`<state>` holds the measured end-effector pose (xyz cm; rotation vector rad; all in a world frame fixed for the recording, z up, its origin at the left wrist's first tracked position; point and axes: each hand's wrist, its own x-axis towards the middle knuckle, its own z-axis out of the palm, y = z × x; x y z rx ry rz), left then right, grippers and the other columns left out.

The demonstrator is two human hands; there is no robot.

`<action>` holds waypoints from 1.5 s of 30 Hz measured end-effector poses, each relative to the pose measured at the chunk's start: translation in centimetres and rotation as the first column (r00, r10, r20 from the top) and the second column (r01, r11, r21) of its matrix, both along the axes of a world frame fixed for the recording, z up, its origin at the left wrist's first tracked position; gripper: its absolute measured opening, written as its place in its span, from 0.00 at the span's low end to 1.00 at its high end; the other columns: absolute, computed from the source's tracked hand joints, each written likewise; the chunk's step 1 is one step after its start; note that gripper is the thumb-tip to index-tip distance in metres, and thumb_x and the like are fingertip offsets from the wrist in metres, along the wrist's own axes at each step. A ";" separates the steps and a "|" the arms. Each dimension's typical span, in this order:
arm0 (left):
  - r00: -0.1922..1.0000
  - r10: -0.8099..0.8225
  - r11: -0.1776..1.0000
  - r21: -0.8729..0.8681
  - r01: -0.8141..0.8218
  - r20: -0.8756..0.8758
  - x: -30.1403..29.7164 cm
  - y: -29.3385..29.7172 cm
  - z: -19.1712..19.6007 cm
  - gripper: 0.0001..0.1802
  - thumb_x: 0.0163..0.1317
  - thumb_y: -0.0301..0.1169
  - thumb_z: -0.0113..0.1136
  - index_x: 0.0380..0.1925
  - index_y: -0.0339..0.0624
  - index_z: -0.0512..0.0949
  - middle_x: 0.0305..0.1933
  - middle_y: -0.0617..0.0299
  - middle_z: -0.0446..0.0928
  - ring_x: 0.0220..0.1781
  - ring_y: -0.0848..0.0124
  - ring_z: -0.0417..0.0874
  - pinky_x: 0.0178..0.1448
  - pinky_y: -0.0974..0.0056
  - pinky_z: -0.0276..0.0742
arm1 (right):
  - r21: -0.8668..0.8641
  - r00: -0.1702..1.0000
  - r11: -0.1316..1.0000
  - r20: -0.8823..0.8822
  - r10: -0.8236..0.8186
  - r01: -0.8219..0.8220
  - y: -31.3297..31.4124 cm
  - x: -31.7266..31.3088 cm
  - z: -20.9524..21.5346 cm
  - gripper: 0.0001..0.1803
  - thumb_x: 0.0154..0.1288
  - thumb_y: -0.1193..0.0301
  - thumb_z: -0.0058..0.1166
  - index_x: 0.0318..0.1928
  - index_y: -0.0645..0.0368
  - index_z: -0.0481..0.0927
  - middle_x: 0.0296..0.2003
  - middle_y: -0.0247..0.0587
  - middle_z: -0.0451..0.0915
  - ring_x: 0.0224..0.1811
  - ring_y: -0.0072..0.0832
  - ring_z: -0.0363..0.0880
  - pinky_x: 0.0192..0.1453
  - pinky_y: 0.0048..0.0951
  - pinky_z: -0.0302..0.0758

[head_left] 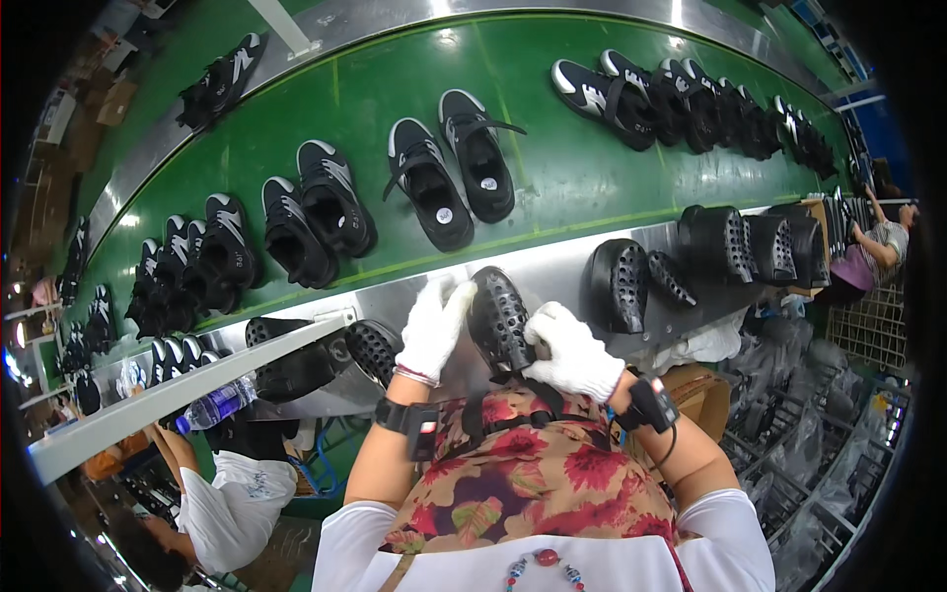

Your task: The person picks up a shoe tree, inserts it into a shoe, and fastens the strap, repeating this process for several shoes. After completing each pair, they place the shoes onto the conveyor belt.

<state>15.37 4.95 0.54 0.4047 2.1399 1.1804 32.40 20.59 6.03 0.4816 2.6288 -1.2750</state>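
Observation:
A black plastic shoe insert (499,321) dotted with round holes stands toe-up between my gloved hands, over the metal ledge. My left hand (434,326), in a white knit glove, grips its left edge with the fingers closed. On its right side, my right hand (574,353) has bent fingers pressed to the lower edge. Beyond the insert, a pair of black and grey shoes lies on the green belt; the left shoe (431,185) and the right shoe (476,156) both have loose straps and round white stickers inside.
Other perforated inserts (619,286) lie along the metal ledge (385,301). Rows of shoes (316,197) stand on the green belt (552,187). A white metal bar (197,395) crosses at left, near a purple-labelled bottle (219,403). Another person (227,503) works at lower left. Bagged inserts fill racks (789,444) at right.

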 end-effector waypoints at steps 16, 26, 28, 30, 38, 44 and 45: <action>0.889 0.407 0.893 0.298 -0.338 -0.212 -7.7 2.9 1.2 0.15 0.69 0.33 0.57 0.51 0.37 0.80 0.52 0.52 0.81 0.55 0.56 0.80 0.61 0.56 0.74 | -0.207 0.958 0.944 -0.069 -0.278 0.259 2.0 -10.0 1.9 0.45 0.56 0.56 0.70 0.69 0.65 0.67 0.61 0.58 0.76 0.64 0.45 0.76 0.70 0.39 0.70; 0.537 -0.448 0.891 -0.411 0.196 -0.715 -16.2 7.7 -0.3 0.16 0.64 0.43 0.60 0.48 0.50 0.78 0.43 0.57 0.82 0.47 0.56 0.82 0.49 0.51 0.75 | 0.075 0.985 0.997 0.173 -0.025 0.013 5.0 -16.0 2.7 0.41 0.59 0.49 0.63 0.63 0.67 0.69 0.50 0.64 0.81 0.54 0.56 0.81 0.60 0.45 0.76; 0.541 -0.455 0.890 -0.347 0.294 -0.707 -16.6 7.7 -0.7 0.15 0.64 0.43 0.59 0.47 0.50 0.79 0.41 0.56 0.82 0.45 0.56 0.83 0.48 0.50 0.75 | 0.158 0.995 0.987 0.097 0.022 -0.037 4.9 -17.9 1.6 0.37 0.60 0.50 0.63 0.59 0.67 0.71 0.46 0.64 0.81 0.51 0.57 0.81 0.56 0.48 0.77; 0.535 -0.458 0.888 -0.342 0.306 -0.710 -16.6 7.5 -1.4 0.14 0.64 0.42 0.59 0.45 0.49 0.80 0.39 0.55 0.82 0.44 0.55 0.83 0.47 0.50 0.76 | 0.226 0.997 0.972 0.034 0.063 -0.069 4.5 -20.5 -0.1 0.28 0.64 0.55 0.61 0.51 0.65 0.70 0.42 0.63 0.80 0.46 0.58 0.81 0.50 0.50 0.78; 0.782 -0.104 0.993 -0.023 0.114 -0.615 -14.7 5.0 -1.0 0.23 0.65 0.41 0.62 0.57 0.45 0.77 0.53 0.49 0.79 0.56 0.48 0.78 0.57 0.47 0.76 | 0.219 0.993 0.975 0.121 0.000 -0.027 3.7 -24.3 -1.1 0.35 0.62 0.49 0.60 0.54 0.66 0.68 0.45 0.67 0.80 0.48 0.60 0.82 0.52 0.51 0.80; 0.975 0.022 0.995 -0.088 -0.042 -0.220 -12.2 3.1 -1.3 0.43 0.51 0.43 0.76 0.65 0.37 0.70 0.56 0.46 0.77 0.52 0.55 0.83 0.56 0.55 0.80 | -0.090 0.966 0.995 0.252 0.063 -0.041 7.9 -23.2 -1.4 0.47 0.63 0.51 0.61 0.73 0.66 0.58 0.66 0.63 0.71 0.69 0.53 0.70 0.73 0.40 0.66; 0.962 0.022 0.994 -0.100 -0.051 -0.272 -12.6 3.3 -1.6 0.44 0.49 0.42 0.76 0.65 0.35 0.70 0.55 0.44 0.78 0.52 0.53 0.84 0.56 0.54 0.80 | -0.060 0.970 0.996 0.229 0.080 -0.068 7.8 -23.7 -2.0 0.45 0.62 0.52 0.62 0.71 0.66 0.61 0.63 0.62 0.73 0.67 0.52 0.72 0.70 0.40 0.68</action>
